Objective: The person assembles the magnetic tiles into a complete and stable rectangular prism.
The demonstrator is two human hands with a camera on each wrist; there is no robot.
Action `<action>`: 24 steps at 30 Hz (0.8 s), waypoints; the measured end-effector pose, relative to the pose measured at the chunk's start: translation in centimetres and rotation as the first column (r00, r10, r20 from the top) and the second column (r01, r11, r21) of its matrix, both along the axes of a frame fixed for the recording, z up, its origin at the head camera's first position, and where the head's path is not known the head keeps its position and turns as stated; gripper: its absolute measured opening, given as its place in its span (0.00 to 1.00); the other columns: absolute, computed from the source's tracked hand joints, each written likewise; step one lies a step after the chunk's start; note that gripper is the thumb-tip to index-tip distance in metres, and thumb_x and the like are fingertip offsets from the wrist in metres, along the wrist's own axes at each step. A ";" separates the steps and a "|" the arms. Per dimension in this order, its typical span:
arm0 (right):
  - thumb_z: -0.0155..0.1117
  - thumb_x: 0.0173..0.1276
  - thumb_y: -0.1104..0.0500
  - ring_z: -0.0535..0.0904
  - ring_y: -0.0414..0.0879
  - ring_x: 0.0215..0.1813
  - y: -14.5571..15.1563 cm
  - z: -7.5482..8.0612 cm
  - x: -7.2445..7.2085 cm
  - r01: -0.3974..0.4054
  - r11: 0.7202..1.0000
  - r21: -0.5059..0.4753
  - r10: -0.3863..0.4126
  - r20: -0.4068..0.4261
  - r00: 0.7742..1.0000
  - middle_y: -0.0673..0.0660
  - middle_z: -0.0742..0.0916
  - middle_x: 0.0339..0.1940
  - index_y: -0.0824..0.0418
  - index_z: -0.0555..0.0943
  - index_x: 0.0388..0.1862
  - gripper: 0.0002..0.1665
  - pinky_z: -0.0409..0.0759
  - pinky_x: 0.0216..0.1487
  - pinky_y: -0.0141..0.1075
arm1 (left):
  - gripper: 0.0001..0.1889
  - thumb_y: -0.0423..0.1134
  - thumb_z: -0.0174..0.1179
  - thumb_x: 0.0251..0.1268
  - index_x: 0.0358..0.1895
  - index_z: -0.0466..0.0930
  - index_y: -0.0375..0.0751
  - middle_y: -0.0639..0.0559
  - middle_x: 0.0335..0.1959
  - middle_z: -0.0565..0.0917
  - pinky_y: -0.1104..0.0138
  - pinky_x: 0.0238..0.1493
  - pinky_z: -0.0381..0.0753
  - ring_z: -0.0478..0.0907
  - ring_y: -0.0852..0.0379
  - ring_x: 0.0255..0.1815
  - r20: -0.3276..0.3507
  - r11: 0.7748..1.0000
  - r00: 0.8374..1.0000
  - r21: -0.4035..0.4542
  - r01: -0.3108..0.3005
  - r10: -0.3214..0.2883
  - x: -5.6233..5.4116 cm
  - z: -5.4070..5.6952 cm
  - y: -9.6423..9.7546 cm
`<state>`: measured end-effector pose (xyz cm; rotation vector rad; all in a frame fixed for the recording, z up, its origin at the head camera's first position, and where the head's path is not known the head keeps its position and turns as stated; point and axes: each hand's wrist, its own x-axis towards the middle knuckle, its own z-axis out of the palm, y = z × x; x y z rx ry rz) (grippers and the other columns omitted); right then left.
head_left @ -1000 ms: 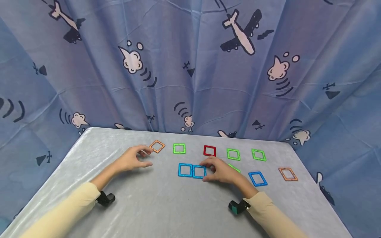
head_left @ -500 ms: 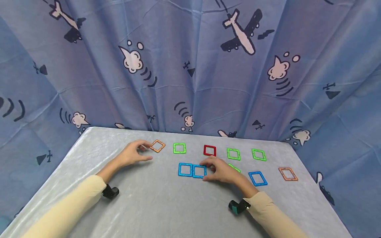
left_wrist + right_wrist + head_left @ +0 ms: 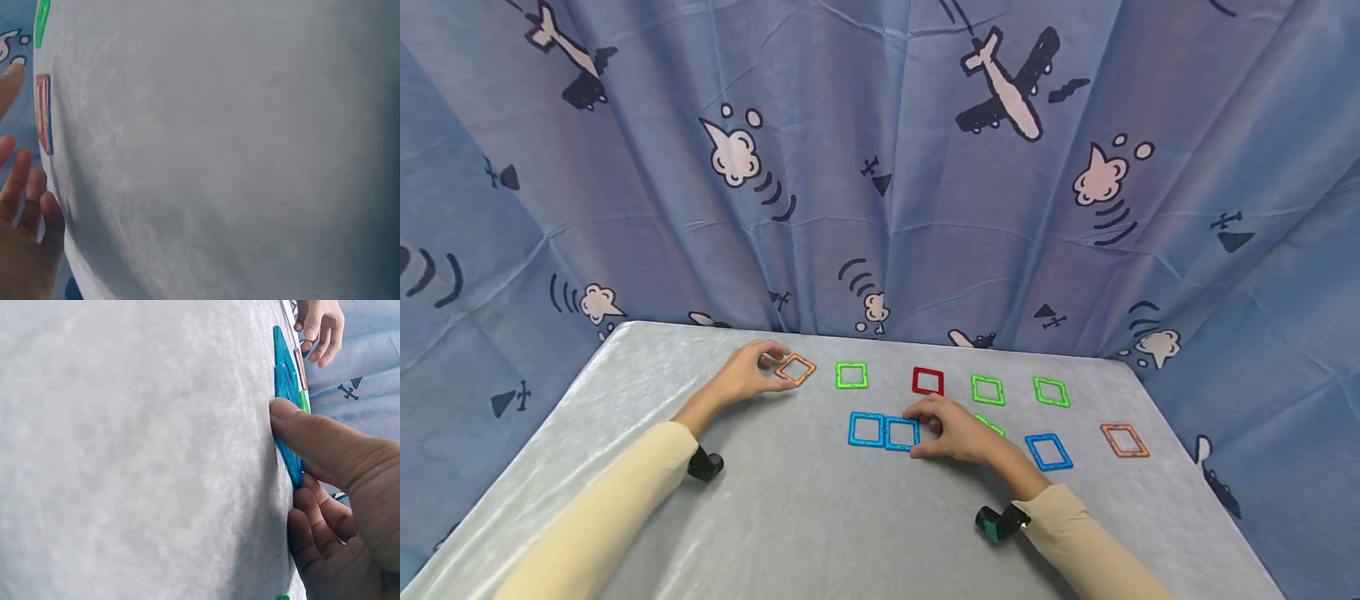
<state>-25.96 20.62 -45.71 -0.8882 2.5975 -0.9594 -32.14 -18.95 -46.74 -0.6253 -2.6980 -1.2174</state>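
Observation:
My left hand (image 3: 747,371) reaches round an orange square magnetic tile (image 3: 806,376) at the back left, thumb and fingers spread on either side of it. In the left wrist view a gap shows between the fingers and the orange tile (image 3: 44,115). Two light blue square tiles lie edge to edge near the middle: the left blue tile (image 3: 867,444) and the right blue tile (image 3: 901,447). With thumb and fingers, my right hand (image 3: 958,429) pinches the right blue tile, also seen in the right wrist view as a blue strip (image 3: 289,459).
Green tiles (image 3: 852,386), (image 3: 988,402), (image 3: 1052,404) and a red tile (image 3: 928,392) line the back. Another green tile (image 3: 990,423) is partly hidden behind my right hand. A darker blue tile (image 3: 1048,466) and an orange tile (image 3: 1125,454) lie right. A curtain (image 3: 820,167) hangs behind the table.
My left hand has moved right and away from me, bringing its thumb and fingers round the orange tile. My right hand and the two light blue tiles have stayed in place.

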 end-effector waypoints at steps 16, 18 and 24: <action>0.82 0.59 0.55 0.76 0.48 0.50 0.1 -0.2 -0.1 0.007 1.000 0.005 -0.007 -0.003 1.000 0.51 0.81 0.51 0.60 0.82 0.60 0.31 0.79 0.53 0.43 | 0.22 0.34 0.82 0.46 0.46 0.86 0.32 0.40 0.42 0.84 0.49 0.49 0.79 0.82 0.41 0.42 -0.022 0.999 0.999 0.018 0.042 -0.042 -0.3 -0.8 0.0; 0.82 0.59 0.55 0.76 0.48 0.50 0.1 -0.2 -0.1 0.007 1.000 0.002 -0.007 -0.005 1.000 0.52 0.81 0.51 0.60 0.82 0.60 0.31 0.79 0.52 0.43 | 0.20 0.33 0.81 0.47 0.45 0.87 0.33 0.41 0.41 0.83 0.50 0.48 0.80 0.82 0.42 0.41 -0.034 0.999 0.998 0.009 0.052 -0.052 -0.4 -0.8 0.0; 0.82 0.59 0.55 0.76 0.49 0.51 0.1 -0.2 0.0 0.002 1.000 -0.003 -0.002 -0.006 1.000 0.53 0.81 0.52 0.61 0.82 0.61 0.32 0.78 0.53 0.43 | 0.09 0.30 0.79 0.50 0.35 0.90 0.37 0.46 0.36 0.82 0.54 0.45 0.81 0.79 0.47 0.40 -0.043 0.998 0.997 -0.015 0.058 -0.059 -0.5 -0.9 0.1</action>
